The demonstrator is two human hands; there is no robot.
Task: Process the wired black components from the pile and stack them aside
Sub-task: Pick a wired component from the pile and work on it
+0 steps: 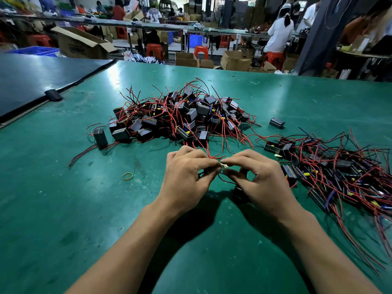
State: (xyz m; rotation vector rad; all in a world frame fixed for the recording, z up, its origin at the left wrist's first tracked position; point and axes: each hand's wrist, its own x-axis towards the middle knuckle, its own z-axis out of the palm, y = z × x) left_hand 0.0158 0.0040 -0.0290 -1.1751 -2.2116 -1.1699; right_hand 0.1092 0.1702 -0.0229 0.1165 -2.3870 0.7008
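left hand [186,172]: pinching red and black wires [212,156]
right hand [258,177]: pinching the same wires, fingertips meeting
black component [240,193]: showing, partly hidden, under right hand
pile [180,115]: lying beyond both hands on green worktop [63,209]

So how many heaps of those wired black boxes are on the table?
2. One big pile in the middle of the table; one flatter heap at its right edge, running out of frame, so more may be hidden.

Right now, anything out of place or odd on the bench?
Two strays. A lone black component sits on the green table just right of the main pile, apart from the heap on the right, with no wires visible on it. A yellow rubber band lies loose beside the left hand. Nothing looks damaged.
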